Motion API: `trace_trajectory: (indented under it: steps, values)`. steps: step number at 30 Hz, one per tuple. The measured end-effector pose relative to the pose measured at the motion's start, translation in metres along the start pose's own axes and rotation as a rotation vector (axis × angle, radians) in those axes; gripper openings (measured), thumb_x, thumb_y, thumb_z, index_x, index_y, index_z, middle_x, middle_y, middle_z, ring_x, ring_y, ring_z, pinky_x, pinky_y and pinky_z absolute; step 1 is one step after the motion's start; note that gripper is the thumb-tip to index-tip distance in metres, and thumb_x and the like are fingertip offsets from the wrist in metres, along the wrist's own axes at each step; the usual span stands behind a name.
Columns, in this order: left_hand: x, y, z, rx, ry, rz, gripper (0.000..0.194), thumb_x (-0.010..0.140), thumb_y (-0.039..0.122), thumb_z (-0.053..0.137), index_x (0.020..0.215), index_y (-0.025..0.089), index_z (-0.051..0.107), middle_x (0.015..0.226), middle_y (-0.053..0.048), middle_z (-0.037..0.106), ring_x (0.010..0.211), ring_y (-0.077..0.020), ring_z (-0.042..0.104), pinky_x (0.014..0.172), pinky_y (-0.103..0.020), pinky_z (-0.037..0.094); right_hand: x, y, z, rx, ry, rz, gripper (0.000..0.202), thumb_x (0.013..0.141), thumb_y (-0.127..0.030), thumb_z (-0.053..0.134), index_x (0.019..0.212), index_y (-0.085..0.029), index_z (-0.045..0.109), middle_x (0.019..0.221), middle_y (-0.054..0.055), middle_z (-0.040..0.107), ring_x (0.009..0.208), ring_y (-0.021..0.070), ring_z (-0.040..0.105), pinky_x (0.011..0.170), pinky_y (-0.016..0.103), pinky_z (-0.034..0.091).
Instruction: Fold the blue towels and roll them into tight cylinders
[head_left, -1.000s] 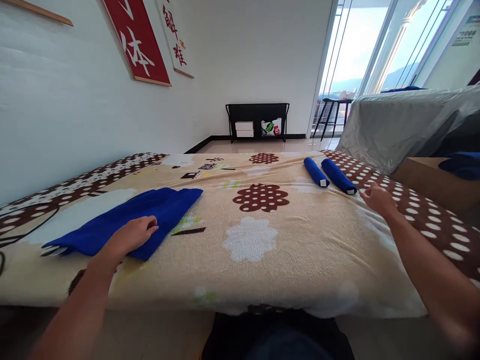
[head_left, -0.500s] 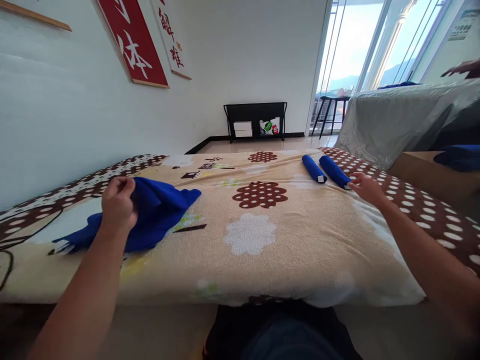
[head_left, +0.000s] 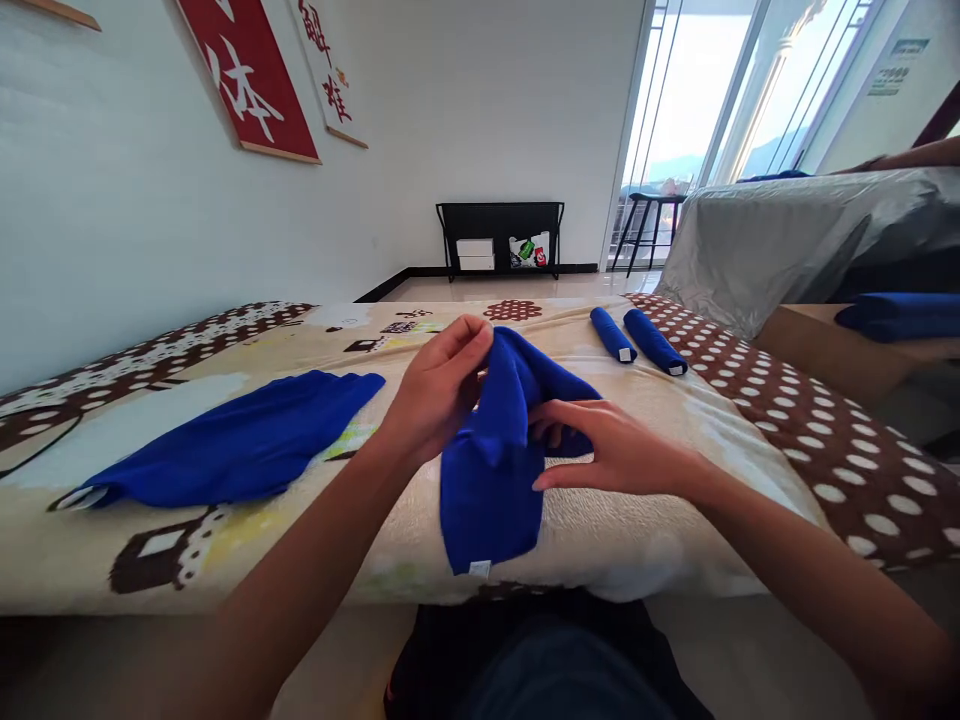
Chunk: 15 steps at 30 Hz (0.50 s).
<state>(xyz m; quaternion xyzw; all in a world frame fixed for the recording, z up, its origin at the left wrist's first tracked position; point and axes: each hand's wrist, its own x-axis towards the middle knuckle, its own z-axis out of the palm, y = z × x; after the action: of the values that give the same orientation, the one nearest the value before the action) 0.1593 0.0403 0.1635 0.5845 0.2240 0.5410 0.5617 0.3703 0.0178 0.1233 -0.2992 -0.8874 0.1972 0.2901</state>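
Observation:
A blue cloth (head_left: 491,500) with a small white tag hangs over the near middle of the patterned blanket (head_left: 615,540). My left hand (head_left: 450,375) pinches its upper edge. Beside it, my right hand (head_left: 607,445) has its thumb and fingers apart, with some fingertips hidden in the cloth's folds at the right. Another blue cloth (head_left: 247,440) lies spread out to the left. Two rolled blue cloths (head_left: 613,335) with white tags rest at the back right of the blanket.
A plastic-covered surface (head_left: 780,230) stands at the right, with another person's arm (head_left: 919,157) above it. Folded blue cloth (head_left: 900,315) sits on a cardboard box (head_left: 795,340) below. A black rack (head_left: 500,225) stands by the far wall.
My left hand has moved right from the left cloth, holding a separate blue cloth. My right hand has left the rolls and come to this cloth. The left cloth now lies flatter.

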Motion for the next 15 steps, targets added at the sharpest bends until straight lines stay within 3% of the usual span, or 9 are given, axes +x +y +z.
trace_trajectory:
  steps: [4, 7, 10, 12, 15]
  values:
    - [-0.012, 0.004, 0.006, -0.003, -0.045, -0.084, 0.022, 0.092, 0.033, 0.066, 0.082, 0.017, 0.053, 0.066, 0.004, 0.051, 0.052, -0.0067, 0.051, 0.048, -0.016, 0.043, -0.007, -0.007, -0.001, -0.062, 0.108, -0.002, 0.030, 0.088, -0.055, 0.058, 0.114, -0.041, 0.064, 0.103, -0.001, 0.070, 0.097, 0.0254, 0.064, 0.084, 0.042, 0.049]
    - [-0.015, -0.004, 0.006, 0.015, -0.017, -0.115, 0.025, 0.090, 0.035, 0.069, 0.082, 0.017, 0.054, 0.066, 0.004, 0.053, 0.052, -0.0069, 0.052, 0.048, -0.016, 0.044, -0.006, -0.005, 0.003, -0.059, 0.065, -0.010, 0.043, 0.083, -0.063, 0.062, 0.118, -0.038, 0.062, 0.108, 0.001, 0.069, 0.100, 0.0267, 0.063, 0.084, 0.042, 0.049]
    - [-0.014, -0.015, 0.003, 0.024, 0.065, -0.138, 0.026, 0.086, 0.037, 0.072, 0.083, 0.017, 0.056, 0.065, 0.005, 0.054, 0.053, -0.0066, 0.053, 0.048, -0.015, 0.043, -0.002, -0.007, 0.010, -0.093, 0.008, 0.031, 0.060, 0.073, -0.069, 0.070, 0.116, -0.028, 0.061, 0.111, 0.005, 0.068, 0.099, 0.0262, 0.063, 0.081, 0.038, 0.048]
    - [-0.015, -0.020, -0.001, 0.021, 0.057, -0.127, 0.021, 0.085, 0.034, 0.072, 0.087, 0.017, 0.059, 0.072, 0.003, 0.061, 0.063, -0.0088, 0.059, 0.057, -0.017, 0.048, 0.001, -0.008, 0.016, -0.137, 0.041, 0.099, 0.054, 0.077, -0.065, 0.070, 0.109, -0.021, 0.063, 0.103, 0.006, 0.069, 0.092, 0.0237, 0.063, 0.077, 0.033, 0.046]
    - [-0.021, -0.025, -0.011, 0.080, -0.159, -0.065, 0.023, 0.081, 0.025, 0.074, 0.102, 0.018, 0.067, 0.103, -0.005, 0.070, 0.097, -0.0183, 0.066, 0.088, -0.027, 0.053, 0.005, -0.010, 0.023, -0.173, 0.187, 0.181, 0.029, 0.088, -0.047, 0.062, 0.093, -0.019, 0.066, 0.086, 0.004, 0.070, 0.078, 0.0181, 0.061, 0.070, 0.029, 0.040]
